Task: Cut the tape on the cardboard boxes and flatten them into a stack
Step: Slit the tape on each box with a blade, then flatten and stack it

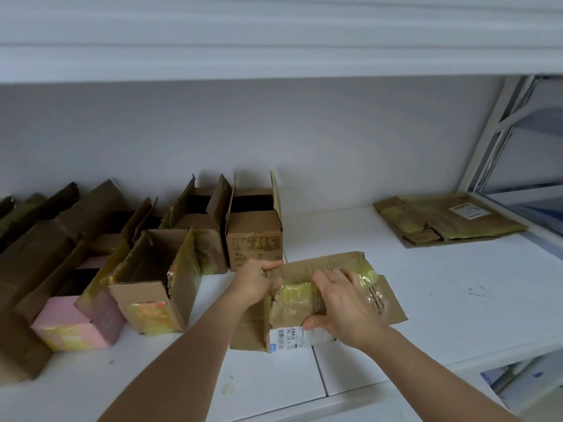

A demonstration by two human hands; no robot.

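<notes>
While both hands grip it, creased brown cardboard box (316, 296) w/ glossy yellowish tape, half-flat, left hand (256, 281), right hand (344, 306)

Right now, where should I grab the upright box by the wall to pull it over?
Take the upright box by its raised right flap, coming from above. Its top is open and that flap stands free, while another box crowds its left side.
</notes>
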